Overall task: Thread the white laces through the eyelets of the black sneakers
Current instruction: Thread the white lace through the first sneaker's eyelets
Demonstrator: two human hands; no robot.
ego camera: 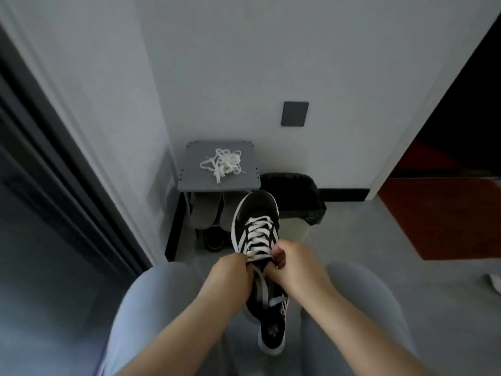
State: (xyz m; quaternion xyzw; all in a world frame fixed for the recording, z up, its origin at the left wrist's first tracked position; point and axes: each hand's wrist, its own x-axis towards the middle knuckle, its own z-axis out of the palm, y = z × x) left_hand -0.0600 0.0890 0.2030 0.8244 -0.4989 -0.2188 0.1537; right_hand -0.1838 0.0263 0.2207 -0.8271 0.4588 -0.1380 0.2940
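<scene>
Between the person's knees, one black sneaker (257,210) is held toe-forward, its white lace (259,236) already crossed through most eyelets up the tongue. The right hand (294,260) pinches that lace with curled fingers at the topmost crossing. The left hand (230,272) curls round the sneaker's left edge; whether it also pinches lace cannot be told. This shoe looks nearly done, with only the top eyelets left. A second lace (222,164) lies bundled and unused on the grey shoe rack (189,172) ahead, so roughly half the job remains; the other sneaker is not in view.

Matt black cloth sneaker (257,213), flat woven white lace (259,238), glossy plastic bin liner (292,185)
</scene>
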